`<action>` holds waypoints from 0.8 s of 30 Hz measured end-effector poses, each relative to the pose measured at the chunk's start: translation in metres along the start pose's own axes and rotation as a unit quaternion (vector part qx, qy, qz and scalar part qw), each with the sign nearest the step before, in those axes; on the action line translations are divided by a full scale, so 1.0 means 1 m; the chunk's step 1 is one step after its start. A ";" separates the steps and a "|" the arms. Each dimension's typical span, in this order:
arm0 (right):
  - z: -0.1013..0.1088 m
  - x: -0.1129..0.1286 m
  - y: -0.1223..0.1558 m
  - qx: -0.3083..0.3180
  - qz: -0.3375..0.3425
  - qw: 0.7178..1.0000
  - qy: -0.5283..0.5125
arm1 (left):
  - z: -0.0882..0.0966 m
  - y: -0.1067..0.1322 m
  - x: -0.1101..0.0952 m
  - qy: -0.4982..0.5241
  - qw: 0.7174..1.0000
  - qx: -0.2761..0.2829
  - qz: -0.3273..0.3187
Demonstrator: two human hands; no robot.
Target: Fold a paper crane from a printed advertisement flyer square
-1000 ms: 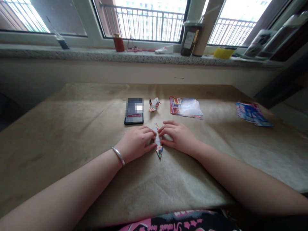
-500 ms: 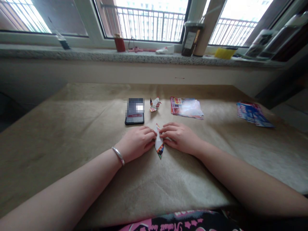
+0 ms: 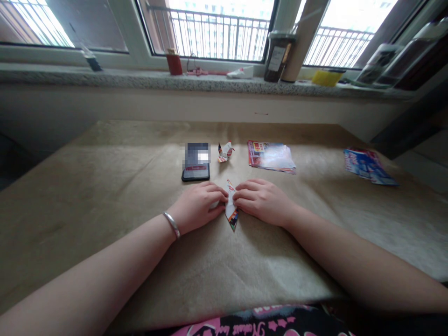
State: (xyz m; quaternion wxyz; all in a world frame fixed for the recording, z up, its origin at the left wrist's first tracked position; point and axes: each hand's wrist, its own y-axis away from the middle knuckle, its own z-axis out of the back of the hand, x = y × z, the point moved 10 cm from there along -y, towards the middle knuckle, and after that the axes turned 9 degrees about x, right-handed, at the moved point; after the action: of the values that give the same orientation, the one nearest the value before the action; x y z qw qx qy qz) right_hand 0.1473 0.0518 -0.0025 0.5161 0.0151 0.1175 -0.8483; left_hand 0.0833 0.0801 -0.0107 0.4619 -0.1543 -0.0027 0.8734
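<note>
A narrow, pointed piece of folded paper, white with a coloured printed tip, lies lengthwise on the table in front of me. My left hand pinches its left edge, fingers bent and thumb underneath; a pale bit of paper shows between them. From the other side, my right hand grips the right edge with its fingertips close together. Just beyond the hands stands a finished-looking folded paper crane, white with red and dark print.
Left of the crane lies a phone, its screen partly blurred. A stack of printed flyers is to the right, and more blue flyers lie farther right. Behind the table runs a stone windowsill with jars and small items.
My right fingers have drawn closer together at the paper's right edge. On the left, the fingers have shifted slightly, showing a pale bit of paper. The folded piece stays in place.
</note>
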 end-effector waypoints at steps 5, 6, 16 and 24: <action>-0.003 -0.001 0.000 0.012 0.008 1.000 -0.024 | 0.000 0.001 0.001 0.000 1.000 -0.004 -0.004; -0.003 -0.002 -0.001 0.010 0.006 0.999 -0.033 | 0.001 0.001 0.001 -0.002 1.000 -0.005 -0.004; -0.004 -0.024 -0.001 -0.044 -0.069 0.977 -0.196 | 0.004 0.000 -0.006 -0.022 1.000 -0.004 -0.007; -0.009 -0.035 0.003 -0.062 -0.112 0.961 -0.247 | 0.005 0.000 -0.013 -0.041 0.999 0.019 -0.001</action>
State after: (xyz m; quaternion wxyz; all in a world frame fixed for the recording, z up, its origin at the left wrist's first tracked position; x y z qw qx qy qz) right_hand 0.1652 0.0825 -0.0065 0.4308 -0.2395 0.0396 -0.8692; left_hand 0.0888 0.0708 -0.0020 0.4650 -0.1091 -0.0051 0.8786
